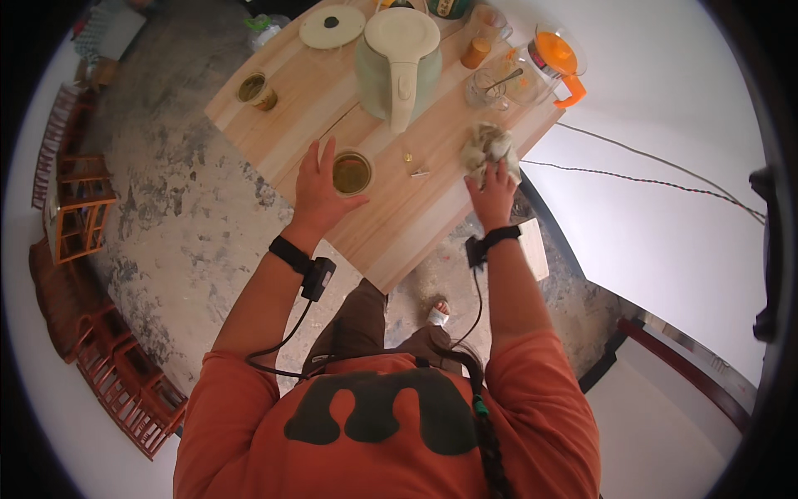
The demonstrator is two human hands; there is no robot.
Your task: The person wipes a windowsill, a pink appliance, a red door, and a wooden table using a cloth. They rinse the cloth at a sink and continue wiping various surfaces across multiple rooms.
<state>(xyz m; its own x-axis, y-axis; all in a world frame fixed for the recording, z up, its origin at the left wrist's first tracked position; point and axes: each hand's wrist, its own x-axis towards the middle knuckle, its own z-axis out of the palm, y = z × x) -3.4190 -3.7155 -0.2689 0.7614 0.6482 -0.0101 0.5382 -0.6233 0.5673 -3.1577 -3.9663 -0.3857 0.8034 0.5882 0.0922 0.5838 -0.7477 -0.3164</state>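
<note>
My left hand (322, 193) is spread beside a round cup of greenish-brown liquid (352, 173), thumb and fingers apart around its near left side; whether they touch it I cannot tell. On the right of the wooden table (399, 249), my right hand (492, 192) rests with its fingers on a crumpled pale cloth (490, 150). Between the hands lie a small gold-coloured piece (408, 157) and a small metallic piece (420, 173). A pale green electric kettle (399, 62) stands beyond them, its handle pointing towards me.
Around the kettle are a white lid (331, 27), another cup (257, 92), a glass mug with a spoon (487, 89), an orange-brown container (475, 53) and a glass pitcher with orange lid (555, 53). Cables (648, 176) hang at the right wall. Wooden chairs (134, 362) stand left.
</note>
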